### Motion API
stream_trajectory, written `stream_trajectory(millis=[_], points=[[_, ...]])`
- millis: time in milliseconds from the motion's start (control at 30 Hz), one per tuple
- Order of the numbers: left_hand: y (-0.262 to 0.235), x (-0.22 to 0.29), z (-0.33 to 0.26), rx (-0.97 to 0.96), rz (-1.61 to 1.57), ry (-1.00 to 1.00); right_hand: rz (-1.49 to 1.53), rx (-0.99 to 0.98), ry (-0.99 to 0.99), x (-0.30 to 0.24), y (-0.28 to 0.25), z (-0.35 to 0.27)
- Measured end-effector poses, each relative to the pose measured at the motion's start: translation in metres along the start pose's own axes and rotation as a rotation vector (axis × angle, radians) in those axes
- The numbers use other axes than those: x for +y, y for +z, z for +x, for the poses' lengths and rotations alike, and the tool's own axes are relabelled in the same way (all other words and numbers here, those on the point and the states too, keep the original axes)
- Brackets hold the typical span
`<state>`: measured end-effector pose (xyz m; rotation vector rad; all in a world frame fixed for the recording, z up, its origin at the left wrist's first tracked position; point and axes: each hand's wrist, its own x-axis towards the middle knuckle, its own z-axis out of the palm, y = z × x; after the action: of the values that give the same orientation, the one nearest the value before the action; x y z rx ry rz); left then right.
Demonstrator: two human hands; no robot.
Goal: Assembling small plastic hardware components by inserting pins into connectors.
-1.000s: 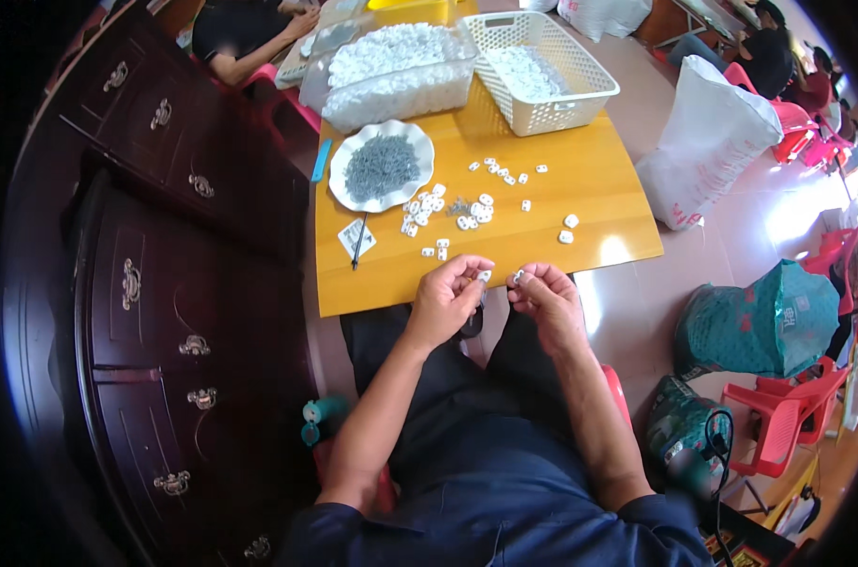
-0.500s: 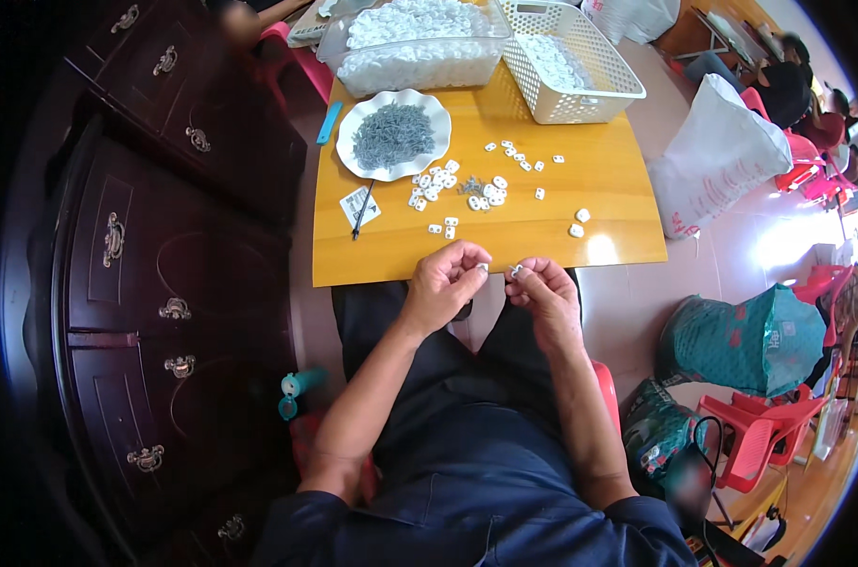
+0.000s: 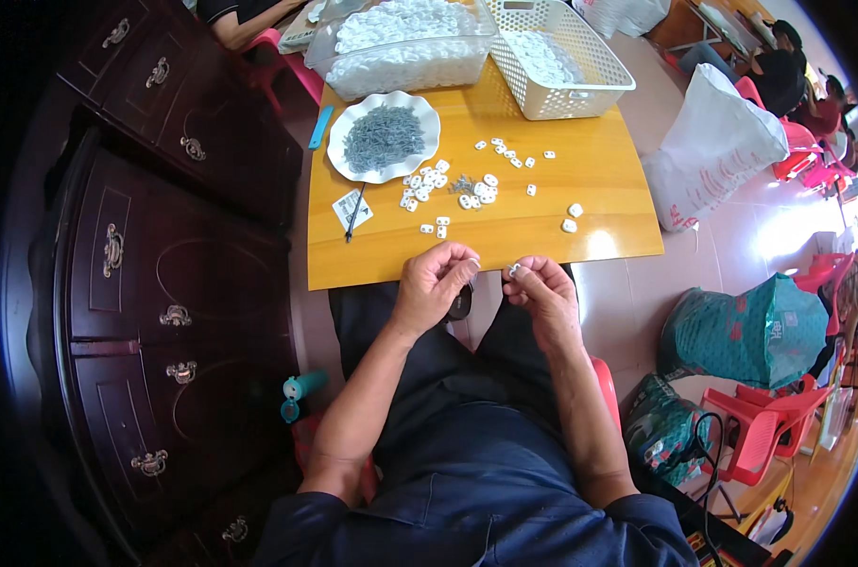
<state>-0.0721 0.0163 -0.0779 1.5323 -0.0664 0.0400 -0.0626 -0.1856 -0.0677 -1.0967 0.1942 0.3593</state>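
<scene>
Above my lap, at the near edge of the wooden table [image 3: 391, 274], my left hand [image 3: 427, 293] is closed in a pinch; whatever it holds is too small to make out. Just to its right, apart from it, my right hand [image 3: 550, 302] pinches a small white plastic piece [image 3: 515, 270] between thumb and fingers. Similar white two-holed pieces [image 3: 418, 181] lie loose beyond my hands. A little heap of grey screws [image 3: 462, 185] sits among them. Farther back, a scalloped white plate [image 3: 432, 121] carries a mound of thin grey screws [image 3: 384, 138].
A clear tub [image 3: 401, 68] of white pieces and a cream perforated basket [image 3: 580, 102] stand at the back. A blue strip [image 3: 321, 127], a label [image 3: 351, 214] and a black stick [image 3: 355, 213] lie left. Dark drawers [image 3: 174, 246] flank me; sacks [image 3: 717, 161] stand right.
The small white thing at my left fingertips now barely shows. My left hand has shifted slightly left, the right one stays nearly still. The whole view has shifted a little.
</scene>
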Motion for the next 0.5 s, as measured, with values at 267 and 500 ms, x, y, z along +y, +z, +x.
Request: stream_trajectory(millis=[267,500], points=[[0.0038,0.0078,-0.0016,0.029,-0.057,-0.084,-0.014,-0.021,0.011,0.0051,0.0005,-0.0003],[0.0018,0.0044,-0.0030,-0.061,-0.029,-0.050,-0.022,-0.020,0.020,0.0064,0.0018,-0.0010]])
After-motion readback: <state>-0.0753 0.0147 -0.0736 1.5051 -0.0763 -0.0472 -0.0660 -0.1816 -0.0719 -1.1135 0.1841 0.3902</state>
